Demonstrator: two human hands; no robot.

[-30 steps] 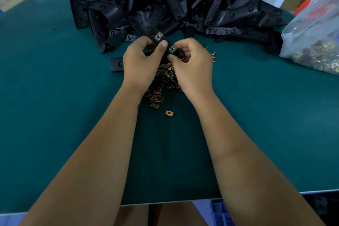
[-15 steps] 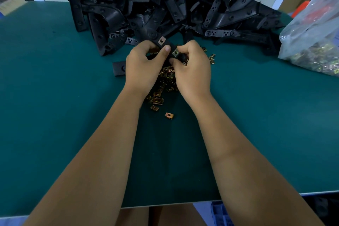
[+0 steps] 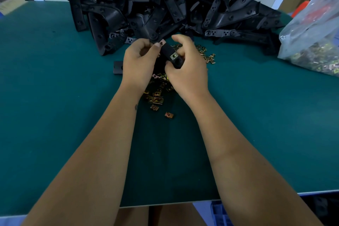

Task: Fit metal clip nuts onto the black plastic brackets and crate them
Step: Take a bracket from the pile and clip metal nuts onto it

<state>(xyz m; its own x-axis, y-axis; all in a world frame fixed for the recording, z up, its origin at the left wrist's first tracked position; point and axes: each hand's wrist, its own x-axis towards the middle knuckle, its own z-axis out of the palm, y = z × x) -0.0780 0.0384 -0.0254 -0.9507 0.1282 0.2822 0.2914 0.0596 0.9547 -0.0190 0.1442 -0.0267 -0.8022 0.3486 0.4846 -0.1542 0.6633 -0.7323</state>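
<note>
Both hands hold one black plastic bracket point(image 3: 167, 51) above the green table point(image 3: 55, 115). My left hand point(image 3: 139, 66) grips its far end, thumb beside a metal clip nut point(image 3: 161, 43) fitted there. My right hand point(image 3: 187, 71) curls round the near end, where a second clip nut point(image 3: 173, 56) sits on the bracket. A heap of loose brass clip nuts point(image 3: 157, 93) lies under and between my wrists, partly hidden. More clip nuts point(image 3: 207, 56) are scattered to the right of my right hand.
A big pile of black brackets point(image 3: 174, 5) fills the back of the table. A small black piece point(image 3: 117, 67) lies left of my left hand. A clear bag of clip nuts point(image 3: 315, 42) sits at the right edge. A blue crate point(image 3: 221, 214) shows below the table's front edge.
The bracket has been turned so its near end points toward me, showing more of it. My right hand's fingers have shifted around that end. Both hands stay in the same place.
</note>
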